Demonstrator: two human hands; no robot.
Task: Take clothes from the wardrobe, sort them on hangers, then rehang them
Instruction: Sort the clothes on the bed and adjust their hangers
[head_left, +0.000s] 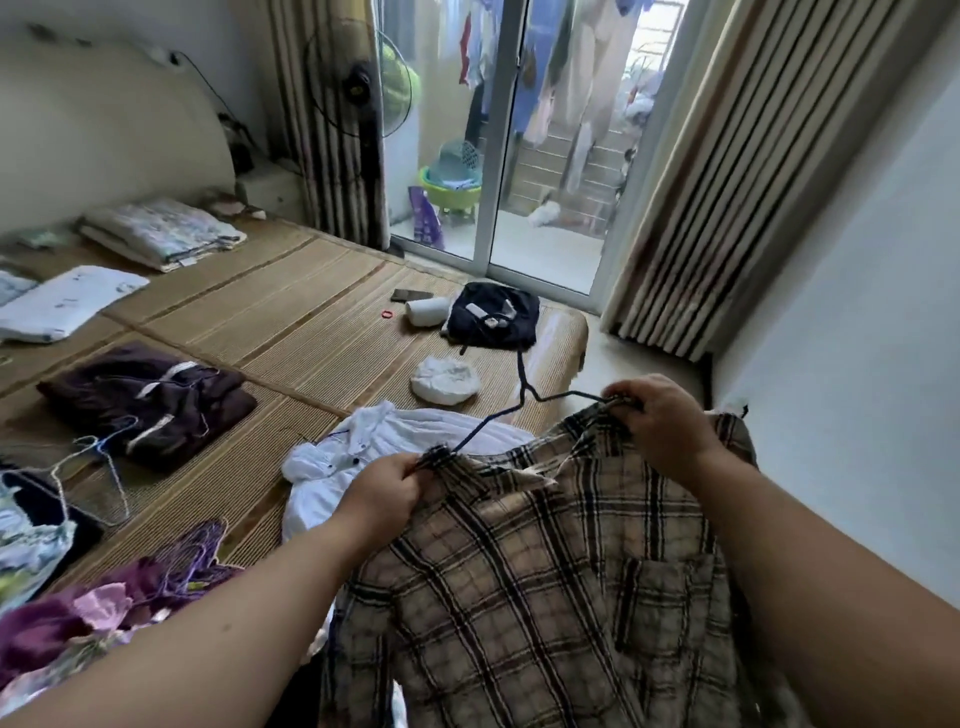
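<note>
A beige plaid shirt hangs in front of me on a dark blue wire hanger, whose hook points away over the bed. My left hand grips the shirt's left shoulder where the hanger arm enters it. My right hand pinches the right shoulder over the other hanger end. Under the shirt lies a white garment on the bamboo mat.
A folded dark purple garment with loose wire hangers lies at left, purple and floral clothes at lower left. A navy garment, a white bundle and folded bedding sit farther off. A wall is at right.
</note>
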